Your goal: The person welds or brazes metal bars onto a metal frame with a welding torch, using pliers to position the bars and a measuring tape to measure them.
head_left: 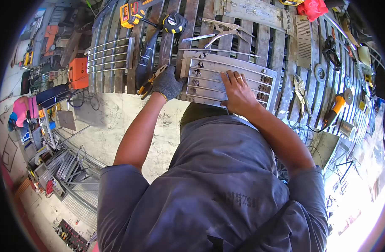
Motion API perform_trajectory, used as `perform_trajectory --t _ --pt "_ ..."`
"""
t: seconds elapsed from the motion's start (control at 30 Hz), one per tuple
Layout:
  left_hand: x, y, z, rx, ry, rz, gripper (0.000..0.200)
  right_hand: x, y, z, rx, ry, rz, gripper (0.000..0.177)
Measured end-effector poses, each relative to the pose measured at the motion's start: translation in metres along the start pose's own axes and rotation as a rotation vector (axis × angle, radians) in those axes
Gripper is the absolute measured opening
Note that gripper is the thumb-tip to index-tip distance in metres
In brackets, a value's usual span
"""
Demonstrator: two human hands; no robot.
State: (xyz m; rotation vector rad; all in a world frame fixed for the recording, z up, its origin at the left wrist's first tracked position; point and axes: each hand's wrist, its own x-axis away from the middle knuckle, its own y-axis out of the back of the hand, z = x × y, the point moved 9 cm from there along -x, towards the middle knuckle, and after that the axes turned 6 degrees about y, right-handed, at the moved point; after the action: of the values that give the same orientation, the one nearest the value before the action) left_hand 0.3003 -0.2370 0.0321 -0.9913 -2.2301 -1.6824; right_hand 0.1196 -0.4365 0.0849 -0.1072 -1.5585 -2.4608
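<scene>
My left hand [169, 85], in a dark grey knit glove, is beside the left edge of a flat metal plate [226, 63]. Its thumb reaches toward that edge and its fingers look curled; what they hold, if anything, is hidden. Pliers with yellow and black handles [147, 86] lie against the glove's left side. Several thin metal rods [217, 78] run side by side across the plate, with dark marks near both ends. My bare right hand [239, 92], a ring on one finger, rests over the rods with its fingers stretched out and the thumb near the plate's front edge.
Around the plate on the slatted table lie a tape measure [174, 22], locking pliers [228, 30], a rod grille [110, 56], more locking pliers [301, 94] and a yellow angle grinder [337, 105]. An orange case [78, 73] stands left. Another person [24, 110] is at the far left.
</scene>
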Motion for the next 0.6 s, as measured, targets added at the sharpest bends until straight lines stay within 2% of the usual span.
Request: perform_trajectory --t 0.27,0.33,0.47,0.57,0.6 --pt "0.002 -0.004 -0.007 -0.113 0.037 -0.116 0.048 -0.010 -0.012 0.006 0.006 -0.052 0.080 0.113" --pt "0.000 -0.006 -0.005 -0.064 0.057 -0.090 0.047 -0.012 -0.012 0.007 0.010 -0.060 0.094 0.112" --pt "-0.001 -0.005 -0.004 -0.041 0.108 -0.080 0.037 -0.019 -0.016 0.011 -0.001 0.013 0.048 0.102" --pt "-0.005 -0.003 0.004 -0.058 -0.028 -0.162 0.032 -0.026 -0.017 0.016 0.040 0.038 0.024 0.093" --pt "-0.004 -0.003 0.005 -0.053 -0.011 -0.153 0.031 -0.022 -0.016 0.017 0.047 0.045 0.016 0.091"
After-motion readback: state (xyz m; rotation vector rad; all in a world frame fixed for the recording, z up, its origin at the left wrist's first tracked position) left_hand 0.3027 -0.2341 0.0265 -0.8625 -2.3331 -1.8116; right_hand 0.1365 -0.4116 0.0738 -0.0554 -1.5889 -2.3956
